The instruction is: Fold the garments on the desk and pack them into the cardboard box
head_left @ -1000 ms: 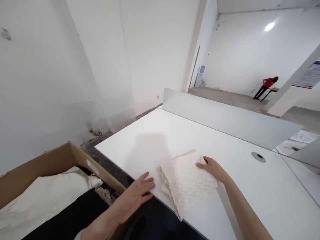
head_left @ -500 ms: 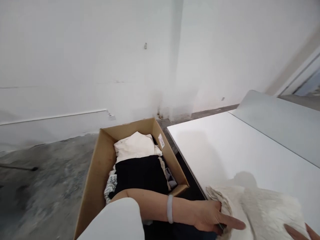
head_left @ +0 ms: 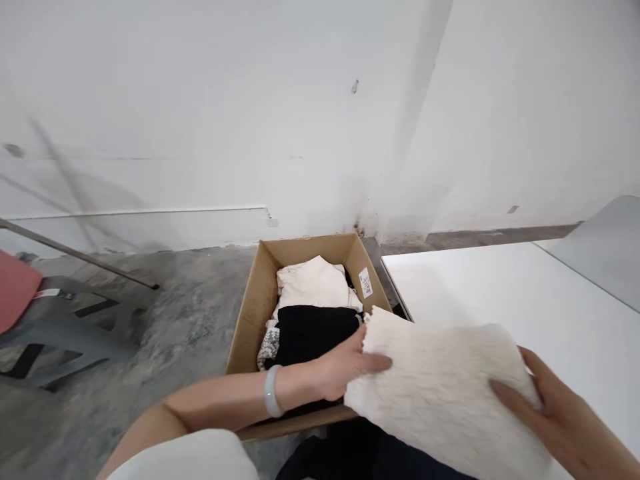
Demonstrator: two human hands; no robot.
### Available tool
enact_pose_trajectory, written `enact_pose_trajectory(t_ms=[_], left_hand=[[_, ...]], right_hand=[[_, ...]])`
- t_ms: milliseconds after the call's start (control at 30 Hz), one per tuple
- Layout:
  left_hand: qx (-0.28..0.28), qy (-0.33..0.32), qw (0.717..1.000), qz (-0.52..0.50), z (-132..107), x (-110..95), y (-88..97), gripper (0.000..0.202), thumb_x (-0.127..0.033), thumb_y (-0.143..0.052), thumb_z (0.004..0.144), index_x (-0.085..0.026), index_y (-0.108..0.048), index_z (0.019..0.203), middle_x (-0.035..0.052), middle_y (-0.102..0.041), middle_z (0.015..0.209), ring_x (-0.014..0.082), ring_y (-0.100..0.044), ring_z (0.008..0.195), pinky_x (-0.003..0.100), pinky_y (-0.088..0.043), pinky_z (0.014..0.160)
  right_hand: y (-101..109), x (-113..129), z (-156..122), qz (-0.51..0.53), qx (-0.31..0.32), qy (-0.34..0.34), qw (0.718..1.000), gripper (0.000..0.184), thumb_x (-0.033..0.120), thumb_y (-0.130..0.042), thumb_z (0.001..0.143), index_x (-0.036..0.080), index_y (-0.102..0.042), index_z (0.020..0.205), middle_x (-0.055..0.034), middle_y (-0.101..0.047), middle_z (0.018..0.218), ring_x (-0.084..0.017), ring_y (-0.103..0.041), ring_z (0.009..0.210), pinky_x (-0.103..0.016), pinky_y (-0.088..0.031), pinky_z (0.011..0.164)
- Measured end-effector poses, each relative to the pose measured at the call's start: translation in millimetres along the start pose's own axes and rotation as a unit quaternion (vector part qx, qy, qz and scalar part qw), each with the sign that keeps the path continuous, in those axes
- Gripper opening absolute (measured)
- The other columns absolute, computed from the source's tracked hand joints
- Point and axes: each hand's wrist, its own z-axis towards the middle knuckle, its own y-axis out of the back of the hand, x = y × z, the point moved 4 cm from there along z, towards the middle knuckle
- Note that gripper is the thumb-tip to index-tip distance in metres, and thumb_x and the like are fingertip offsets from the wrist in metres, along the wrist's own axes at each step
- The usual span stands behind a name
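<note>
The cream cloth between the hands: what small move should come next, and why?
Probably lower the cream cloth into the cardboard box: the left hand and right hand carry it between them, it already overhangs the box corner, and the black garment inside lies below.

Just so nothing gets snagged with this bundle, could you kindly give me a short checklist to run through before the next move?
1. Hands: the left hand and right hand are on opposite ends of the cream textured fabric: ok.
2. Fabric free of the white table: cannot tell; it overlaps the table in view.
3. Cardboard box open at the top, with a cream garment and a black garment inside: ok.
4. Box opening unobstructed: not ok; the left forearm and the fabric cross its near side.
5. Grey chair away from the hands: ok; it stands well left of the box.
</note>
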Motion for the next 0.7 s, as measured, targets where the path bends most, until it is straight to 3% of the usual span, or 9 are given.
enact_pose_trajectory(t_ms=[100,233,367,500,600,700], left_hand=[[-0.047,-0.034,0.998,0.006,-17,-14,38.9,0.071,-0.019,-0.080,0.060,-0.020,-0.046,0.122,0.0113,-0.062,0.116,0.0264,-0.062,0.103,0.040,-0.047,0.089],[-0.105,-0.056,0.993,0.012,-29,-30,83.6,0.076,-0.020,-0.079,0.063,-0.020,-0.042,0.129,0.0124,-0.063,0.117,0.0271,-0.063,0.101,0.039,-0.050,0.085],[-0.181,-0.117,0.976,0.029,-35,-69,117.8,0.082,-0.021,-0.077,0.066,-0.021,-0.034,0.136,0.0138,-0.061,0.120,0.0255,-0.064,0.099,0.038,-0.052,0.085],[-0.245,-0.200,0.943,0.102,-32,-119,155.6,0.082,-0.027,-0.072,0.072,-0.025,-0.027,0.140,0.0155,-0.051,0.133,0.0271,-0.061,0.107,0.041,-0.052,0.086],[-0.322,-0.154,0.908,0.218,-15,-133,196.9,0.087,-0.033,-0.069,0.075,-0.021,-0.017,0.144,0.0203,-0.040,0.141,0.0307,-0.053,0.118,0.044,-0.049,0.091],[-0.387,-0.100,0.838,0.373,7,-130,233.5,0.095,-0.035,-0.069,0.075,-0.017,-0.010,0.147,0.0233,-0.027,0.148,0.0359,-0.033,0.133,0.050,-0.035,0.103]], right_hand=[[-38,41,24,0.018,0.075,0.034,0.996,0.053,0.054,-0.051,0.078,0.024,-0.046,0.122,-0.0073,-0.068,0.102,-0.027,-0.065,0.092,-0.035,-0.052,0.072],[-89,79,62,-0.042,0.122,0.114,0.985,0.037,0.040,-0.051,0.079,0.020,-0.053,0.110,-0.0068,-0.068,0.091,-0.026,-0.064,0.083,-0.034,-0.047,0.070],[-118,131,113,-0.064,0.090,0.196,0.974,0.030,0.034,-0.051,0.079,0.019,-0.056,0.104,-0.0058,-0.066,0.088,-0.025,-0.061,0.084,-0.031,-0.042,0.068],[-135,178,162,0.010,0.068,0.195,0.978,0.049,0.039,-0.053,0.082,0.017,-0.047,0.125,-0.0105,-0.064,0.109,-0.025,-0.061,0.094,-0.032,-0.044,0.075],[-159,178,180,-0.040,0.105,0.159,0.981,0.064,0.038,-0.051,0.085,0.011,-0.032,0.139,-0.0169,-0.062,0.113,-0.027,-0.060,0.099,-0.036,-0.043,0.081],[-183,154,174,-0.123,0.130,0.194,0.964,0.055,0.030,-0.053,0.083,0.009,-0.043,0.133,-0.0192,-0.061,0.115,-0.030,-0.057,0.106,-0.038,-0.041,0.087]])
